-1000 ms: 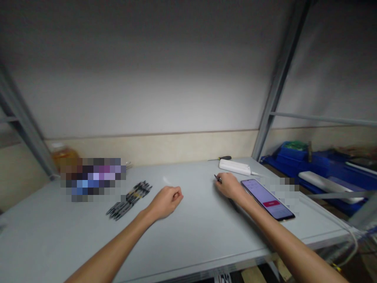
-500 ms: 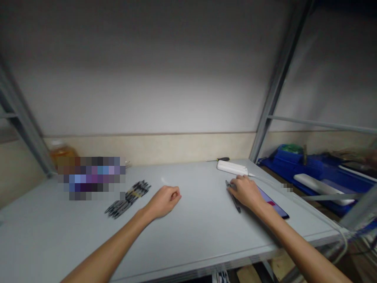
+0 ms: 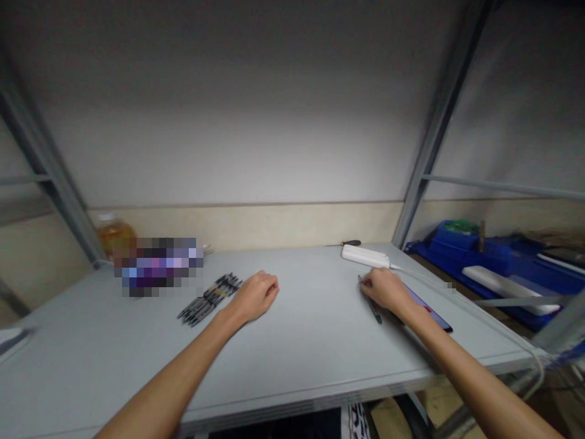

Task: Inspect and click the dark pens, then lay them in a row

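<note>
My left hand [image 3: 256, 296] rests on the grey table [image 3: 297, 347] as a loose fist with nothing visible in it. Just to its left lies a bundle of several black pens [image 3: 209, 297]. My right hand [image 3: 384, 288] lies at the right side of the table with its fingers curled down onto a single dark pen [image 3: 375, 308], which lies flat on the surface. The hand and wrist cover most of a dark phone [image 3: 434, 316], whose lit screen shows only at its near end.
A white power strip [image 3: 364, 255] with a cable and a small screwdriver [image 3: 347, 243] lie at the back right. An amber bottle [image 3: 114, 235] stands at the back left beside a blurred patch. Metal rack posts [image 3: 425, 164] frame the table; blue bins [image 3: 484, 259] sit on the right shelf.
My right hand moved right from the open table, laid the pen down beside the phone and now covers the phone. The left fist stayed in place. The view shifted slightly.
</note>
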Demonstrator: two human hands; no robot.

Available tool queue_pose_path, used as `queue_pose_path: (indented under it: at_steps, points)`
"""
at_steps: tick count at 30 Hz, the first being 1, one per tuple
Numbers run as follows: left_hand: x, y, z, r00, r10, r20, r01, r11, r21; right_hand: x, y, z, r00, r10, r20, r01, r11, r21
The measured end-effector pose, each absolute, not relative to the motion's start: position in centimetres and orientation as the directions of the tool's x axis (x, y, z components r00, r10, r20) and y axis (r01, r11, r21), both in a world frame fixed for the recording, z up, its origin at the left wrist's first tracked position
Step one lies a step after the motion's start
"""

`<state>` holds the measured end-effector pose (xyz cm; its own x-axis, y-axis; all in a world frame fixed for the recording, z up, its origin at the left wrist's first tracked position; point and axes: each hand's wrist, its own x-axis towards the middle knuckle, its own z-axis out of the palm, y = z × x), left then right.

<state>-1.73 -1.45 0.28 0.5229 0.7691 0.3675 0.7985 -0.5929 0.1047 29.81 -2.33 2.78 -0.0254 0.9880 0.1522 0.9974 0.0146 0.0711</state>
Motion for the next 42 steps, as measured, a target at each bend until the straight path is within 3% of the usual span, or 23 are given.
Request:
queue_pose_path:
  at_steps: [3,6,11,16,22,27,38,42]
  points:
    - [-1.8,-1.9,0.9,0.537,0.775,0.333,0.841,-0.525,-0.132,29.6,-2.4,3.1,-0.006,0.99,0.143,0.996,-0.007,0.091]
    - [-1.5,-2.6,1.1,0.466,0.828,0.312,0.882,-0.409,-0.233,29.6,-2.4,3.0,0.012,0.989,0.149,0.994,-0.028,0.106]
    - [-1.3,-3.2,1.4,0.274,0.909,0.313,0.95,-0.205,-0.235,29.2,-2.3,2.4,-0.001,0.978,0.207,0.992,-0.025,0.121]
    - [-2.4,-3.0,2.1,0.063,0.946,0.319,0.987,-0.011,-0.162,26.1,-2.7,2.4,-0.218,0.935,0.282,0.975,0.22,0.024]
    - [-4.2,-2.2,2.2,-0.099,0.977,0.19,0.987,0.121,-0.107,21.2,-2.3,2.9,-0.41,0.857,0.311,0.888,0.453,-0.075]
    - [-4.9,-1.8,2.2,-0.13,0.983,0.127,0.985,0.143,-0.096,18.9,-0.8,2.3,-0.525,0.785,0.329,0.805,0.584,-0.109]
    - [-5.5,-1.8,2.4,-0.016,0.973,0.229,0.996,0.036,-0.081,17.3,-0.3,-1.5,-0.528,0.706,0.473,0.726,0.664,-0.181]
    - [-4.8,-1.6,2.3,0.149,0.942,0.299,0.989,-0.139,-0.056,16.8,-0.3,-1.9,-0.487,0.695,0.529,0.697,0.674,-0.245]
